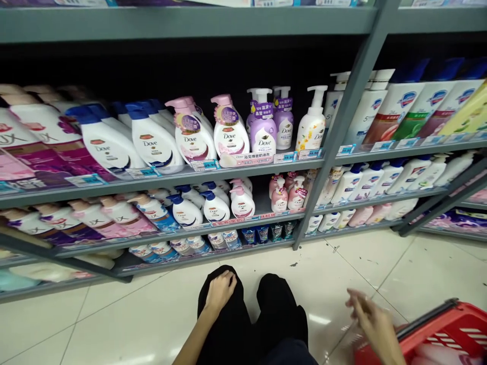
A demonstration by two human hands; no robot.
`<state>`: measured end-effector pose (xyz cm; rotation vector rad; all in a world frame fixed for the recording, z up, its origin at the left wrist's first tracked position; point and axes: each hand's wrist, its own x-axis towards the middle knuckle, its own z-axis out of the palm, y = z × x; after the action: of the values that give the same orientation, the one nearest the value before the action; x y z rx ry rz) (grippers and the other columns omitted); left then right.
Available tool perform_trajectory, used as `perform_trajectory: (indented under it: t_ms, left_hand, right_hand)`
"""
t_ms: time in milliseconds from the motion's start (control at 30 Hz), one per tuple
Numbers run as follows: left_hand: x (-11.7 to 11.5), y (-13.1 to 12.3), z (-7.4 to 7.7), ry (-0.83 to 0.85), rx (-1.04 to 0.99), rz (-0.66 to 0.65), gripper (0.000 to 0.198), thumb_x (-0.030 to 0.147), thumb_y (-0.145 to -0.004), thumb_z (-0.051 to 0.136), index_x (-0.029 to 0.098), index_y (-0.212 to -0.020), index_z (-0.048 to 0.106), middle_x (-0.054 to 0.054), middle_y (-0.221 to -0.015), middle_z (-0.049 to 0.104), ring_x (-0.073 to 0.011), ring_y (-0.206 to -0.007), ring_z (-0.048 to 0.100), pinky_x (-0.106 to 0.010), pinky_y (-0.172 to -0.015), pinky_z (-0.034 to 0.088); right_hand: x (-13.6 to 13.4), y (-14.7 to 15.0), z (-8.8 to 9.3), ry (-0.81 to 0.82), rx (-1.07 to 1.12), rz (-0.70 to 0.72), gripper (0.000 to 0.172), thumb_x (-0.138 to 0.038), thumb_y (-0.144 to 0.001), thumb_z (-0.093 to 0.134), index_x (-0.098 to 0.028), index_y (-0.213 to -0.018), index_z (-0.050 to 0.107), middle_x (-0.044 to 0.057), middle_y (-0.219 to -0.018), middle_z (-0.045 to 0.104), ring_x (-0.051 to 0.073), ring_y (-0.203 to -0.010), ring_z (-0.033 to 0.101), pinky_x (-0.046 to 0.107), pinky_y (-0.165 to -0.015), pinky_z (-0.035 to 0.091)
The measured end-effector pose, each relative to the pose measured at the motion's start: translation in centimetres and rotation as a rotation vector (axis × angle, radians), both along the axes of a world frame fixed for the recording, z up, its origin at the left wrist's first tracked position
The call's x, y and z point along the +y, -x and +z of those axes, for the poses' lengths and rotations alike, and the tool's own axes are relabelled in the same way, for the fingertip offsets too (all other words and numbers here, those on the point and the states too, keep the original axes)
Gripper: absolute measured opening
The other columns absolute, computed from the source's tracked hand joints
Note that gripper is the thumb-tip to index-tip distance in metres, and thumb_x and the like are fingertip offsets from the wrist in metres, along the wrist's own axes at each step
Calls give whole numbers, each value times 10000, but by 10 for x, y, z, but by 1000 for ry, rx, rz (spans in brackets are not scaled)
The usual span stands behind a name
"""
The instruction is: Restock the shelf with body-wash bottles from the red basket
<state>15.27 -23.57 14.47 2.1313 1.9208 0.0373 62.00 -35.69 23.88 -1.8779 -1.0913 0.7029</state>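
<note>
My left hand (220,291) rests on my left knee, over the black trousers (279,309), with its fingers lying loosely and nothing in them. My right hand (369,314) hangs over the tiled floor, just left of a red shopping basket (414,332). Its fingers are apart, slightly smeared by motion, and no item shows in them. Pale pink packs (437,353) lie inside the basket, partly cut off by the frame. In front of my knees stand pump bottles, among them a white one with a pink pump (230,134) and a purple one (263,132).
Grey shelves (243,177) run across the view, split by an upright post (340,137). White bottles with blue caps (104,147) fill the left, and large tilted bottles (409,106) the right. Small dark packs (262,234) sit on the lowest shelf. Pale tiles (152,314) form the floor.
</note>
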Motion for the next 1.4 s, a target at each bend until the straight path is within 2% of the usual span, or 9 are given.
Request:
perform_trajectory:
  t_ms: [100,167,267,467,600,767,933,1133,1400]
  left_hand:
    - [0,-2,1,-3,-1,14,420,263,-1153,377,176,-1043,773,-100,-1125,797,-241,-1005,794,-313,-761,452]
    - [0,-2,2,-1,2,19,413,256,-1154,383,173,-1058,776,-101,-1144,799,-243,-1026,794,-310,-770,454]
    - [0,0,3,0,9,17,403,248,-1153,387,171,-1071,774,-107,-1167,800,-239,-1047,791,-299,-790,462]
    - [-5,15,-1,-10,15,57,408,272,-1147,380,181,-1056,766,-95,-1136,800,-233,-1003,793,-299,-777,468]
    - [-10,27,-7,-25,20,75,418,282,-1149,370,192,-1051,766,-87,-1086,795,-234,-944,798,-306,-755,463]
    - [-13,34,-15,-49,1,83,447,300,-1148,342,207,-1042,766,-86,-1049,790,-248,-927,802,-312,-754,488]
    - [-4,31,-16,-6,10,56,449,292,-1148,335,214,-1064,769,-82,-1051,790,-248,-931,807,-313,-759,509]
    - [11,18,-19,16,23,15,433,266,-1158,366,212,-1044,780,-77,-1052,796,-249,-965,815,-310,-773,517]
    - [15,-1,-20,-10,7,-10,457,250,-1159,351,186,-1001,775,-83,-1027,786,-224,-930,810,-279,-715,477]
  right_hand:
    - [-38,28,-34,11,137,-70,452,-802,-770,712,-404,-960,809,74,-760,808,372,-544,735,538,-447,623]
    - [-29,54,-24,-1,183,7,437,-777,-837,714,-395,-1021,819,81,-840,831,356,-608,762,520,-488,652]
    - [36,86,34,-116,180,193,426,-731,-942,676,-372,-1122,819,93,-983,847,348,-718,795,532,-584,694]
    - [237,92,191,-636,-176,396,490,-640,-985,669,-239,-1222,818,87,-923,839,282,-734,793,481,-803,705]
    - [328,79,242,-712,-246,434,600,-640,-1003,630,-182,-1368,761,71,-890,823,234,-600,733,443,-759,684]
    - [358,74,251,-646,-235,525,609,-631,-1013,643,-178,-1403,760,59,-807,799,231,-501,673,457,-679,668]
    - [361,75,251,-665,-310,524,562,-648,-1033,647,-195,-1335,788,56,-797,800,242,-589,731,481,-836,685]
    - [367,73,253,-690,-225,582,573,-727,-1017,642,-176,-1112,767,63,-757,784,192,-487,668,355,-554,594]
    - [371,71,253,-741,-137,647,464,-662,-1022,701,-198,-1019,712,30,-720,760,145,-463,623,286,-484,505]
